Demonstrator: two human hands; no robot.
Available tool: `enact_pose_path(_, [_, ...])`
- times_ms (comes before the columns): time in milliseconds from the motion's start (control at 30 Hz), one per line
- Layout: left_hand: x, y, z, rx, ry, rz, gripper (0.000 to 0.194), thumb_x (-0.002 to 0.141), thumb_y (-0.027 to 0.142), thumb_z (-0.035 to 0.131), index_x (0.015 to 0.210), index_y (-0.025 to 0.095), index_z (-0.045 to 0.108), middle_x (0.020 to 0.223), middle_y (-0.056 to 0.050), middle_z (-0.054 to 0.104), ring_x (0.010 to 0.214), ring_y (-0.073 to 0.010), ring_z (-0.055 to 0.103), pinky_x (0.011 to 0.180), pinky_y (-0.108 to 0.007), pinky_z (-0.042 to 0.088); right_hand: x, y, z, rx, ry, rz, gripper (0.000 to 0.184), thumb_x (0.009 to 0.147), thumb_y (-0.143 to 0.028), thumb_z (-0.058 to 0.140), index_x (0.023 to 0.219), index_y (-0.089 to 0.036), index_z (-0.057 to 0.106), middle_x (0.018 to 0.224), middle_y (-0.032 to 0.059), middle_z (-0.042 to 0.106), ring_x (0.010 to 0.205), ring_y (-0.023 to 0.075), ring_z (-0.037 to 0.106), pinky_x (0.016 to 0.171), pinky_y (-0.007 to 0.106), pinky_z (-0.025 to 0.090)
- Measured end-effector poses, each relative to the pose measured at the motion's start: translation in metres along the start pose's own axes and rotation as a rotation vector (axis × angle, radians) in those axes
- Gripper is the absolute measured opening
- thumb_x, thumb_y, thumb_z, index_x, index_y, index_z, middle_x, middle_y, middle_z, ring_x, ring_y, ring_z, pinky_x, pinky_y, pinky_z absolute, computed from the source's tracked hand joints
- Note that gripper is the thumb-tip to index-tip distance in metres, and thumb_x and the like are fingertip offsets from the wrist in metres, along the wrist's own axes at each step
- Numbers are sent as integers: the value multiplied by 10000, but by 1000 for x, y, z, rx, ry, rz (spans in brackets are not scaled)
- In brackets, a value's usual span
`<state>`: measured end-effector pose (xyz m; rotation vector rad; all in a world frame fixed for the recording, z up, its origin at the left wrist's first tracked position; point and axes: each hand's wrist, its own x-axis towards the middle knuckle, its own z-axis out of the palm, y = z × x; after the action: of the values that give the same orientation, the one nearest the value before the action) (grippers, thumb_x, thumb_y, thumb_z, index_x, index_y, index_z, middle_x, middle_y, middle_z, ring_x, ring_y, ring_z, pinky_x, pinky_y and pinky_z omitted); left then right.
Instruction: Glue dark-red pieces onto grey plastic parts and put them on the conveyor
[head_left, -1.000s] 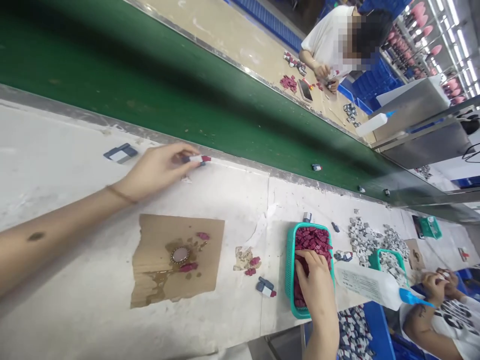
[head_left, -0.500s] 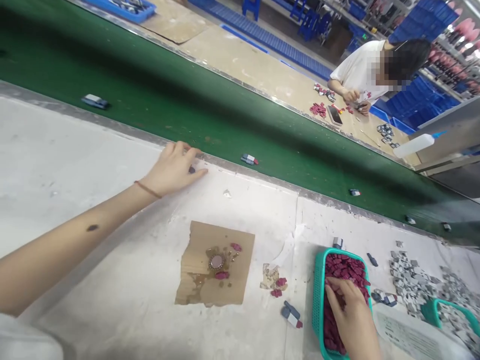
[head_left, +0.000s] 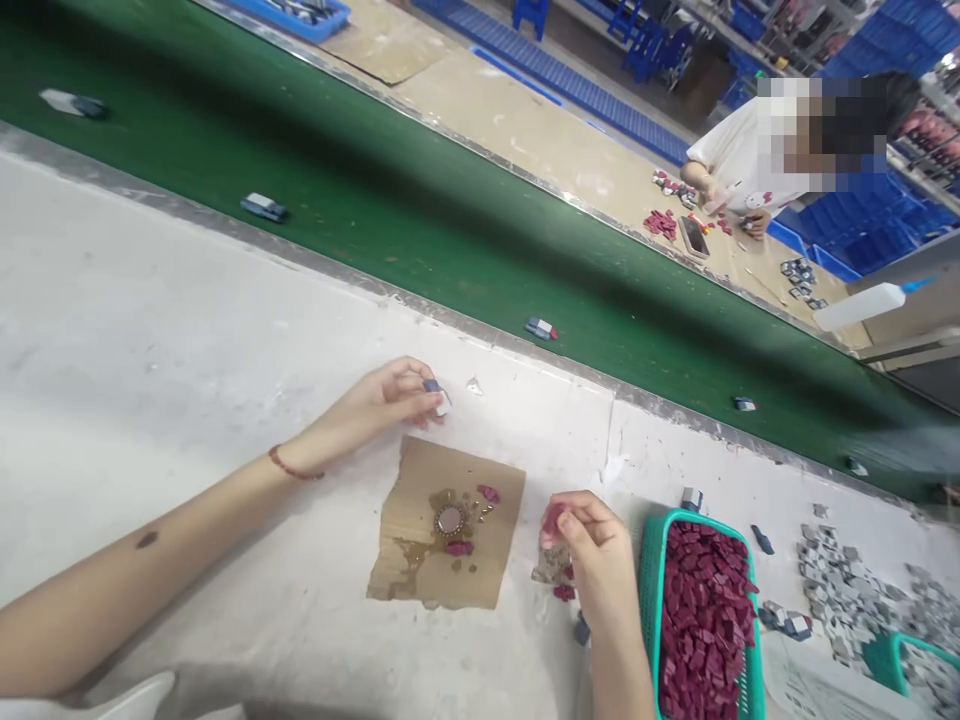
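My left hand (head_left: 379,400) pinches a small blue-grey and white plastic part (head_left: 441,402) just above the far edge of a cardboard piece (head_left: 487,585). Between the thumb and fingers of my right hand (head_left: 600,560) is a small dark-red plastic piece (head_left: 553,522), held to the right of the cardboard. On the cardboard lie a round cap-like thing (head_left: 450,520), wet brown spots and two red pieces, one of them a red piece (head_left: 459,548) beside the cap. A paper scrap (head_left: 551,568) with red bits lies under my right hand, which partly hides it.
A green basket (head_left: 651,590) heaped with red pieces stands at right. Beyond it are loose grey pieces (head_left: 832,570) and another green basket (head_left: 885,660). A green conveyor belt (head_left: 420,230) carries several parts. Across it a person works at a bench (head_left: 525,130).
My left hand has drawn back from the belt's edge towards the cardboard, holding the part. My right hand has left the basket and moved left with a red piece. Parts on the belt have shifted.
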<state>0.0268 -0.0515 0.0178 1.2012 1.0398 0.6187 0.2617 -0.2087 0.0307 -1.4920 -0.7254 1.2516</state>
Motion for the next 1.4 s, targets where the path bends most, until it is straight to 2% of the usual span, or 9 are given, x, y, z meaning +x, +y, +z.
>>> enact_pose_path(167, [-14, -17, 18, -124, -62, -82, 417, 712, 469, 752, 970, 181, 594, 657, 16, 650, 532, -143, 623, 468, -233, 461, 14, 18, 29, -33, -91, 74, 369, 733, -532, 731, 675, -197, 589, 538, -19, 596, 437, 109, 503, 411, 217, 404])
enact_pose_path(300, [-19, -31, 25, -220, -81, -70, 383, 709, 452, 773, 931, 170, 639, 763, -25, 708, 667, -176, 693, 628, -282, 550, 10, 27, 43, -337, -139, -149, 256, 865, -419, 619, 733, -200, 620, 614, -3, 622, 557, 139, 564, 526, 244, 437])
enact_pose_path(433, [-22, -36, 25, -229, -103, -68, 377, 713, 406, 789, 977, 177, 647, 926, -73, 753, 873, -239, 727, 821, -355, 563, 6, 34, 54, -627, -300, -424, 217, 959, -286, 498, 788, -217, 613, 694, 13, 634, 629, 159, 582, 588, 261, 449])
enact_pose_path(567, [-24, -38, 26, -212, -106, -23, 317, 724, 387, 786, 916, 174, 652, 1073, -102, 736, 871, -235, 729, 831, -361, 569, 5, 39, 59, -855, -348, -616, 283, 1008, -245, 391, 791, -221, 571, 700, 29, 610, 626, 170, 558, 594, 273, 454])
enact_pose_path(767, [-27, -39, 28, -318, -151, 57, 294, 793, 411, 734, 897, 180, 586, 909, -81, 751, 845, -218, 720, 737, -312, 579, 6, 38, 59, -989, -349, -727, 347, 1027, -220, 315, 729, -218, 494, 651, 21, 565, 576, 157, 510, 543, 258, 414])
enact_pose_path(1033, [-28, -43, 31, -342, -184, 65, 211, 828, 309, 711, 945, 179, 593, 1020, -75, 718, 889, -204, 720, 800, -321, 570, 5, 38, 60, -881, -355, -597, 297, 995, -205, 366, 745, -210, 526, 672, 28, 593, 603, 163, 543, 573, 263, 433])
enact_pose_path(1133, [-29, -44, 32, -286, -159, 126, 177, 806, 270, 723, 914, 174, 620, 959, -57, 710, 883, -196, 704, 792, -312, 565, 5, 36, 58, -640, -301, -368, 238, 962, -264, 464, 758, -207, 573, 657, 10, 611, 587, 149, 563, 552, 250, 445])
enact_pose_path(1233, [-30, -42, 33, -249, -178, 138, 169, 792, 258, 730, 886, 173, 617, 907, -67, 732, 889, -204, 694, 755, -303, 565, 8, 34, 53, -264, -166, -130, 240, 902, -393, 588, 758, -201, 600, 591, -16, 601, 502, 124, 545, 469, 226, 434])
enact_pose_path(1400, [-34, -41, 36, -251, -256, 109, 178, 828, 289, 700, 900, 174, 584, 903, -91, 758, 898, -211, 709, 754, -310, 568, 11, 34, 49, 93, -57, -61, 306, 807, -481, 714, 750, -197, 613, 530, -43, 570, 407, 93, 486, 398, 209, 422])
